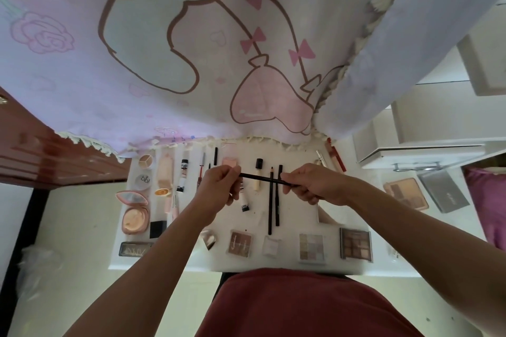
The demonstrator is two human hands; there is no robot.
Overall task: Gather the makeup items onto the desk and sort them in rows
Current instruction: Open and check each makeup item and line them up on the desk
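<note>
Two hands, left and right, each pinch one end of a pencil above the desk, likely to lay it in a row.

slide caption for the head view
Left hand and right hand pinch a black pencil over the white desk, makeup laid out in rows.

Dark red top, bare forearms

Along the desk's near edge lie eyeshadow palettes, pencils just behind.
</note>
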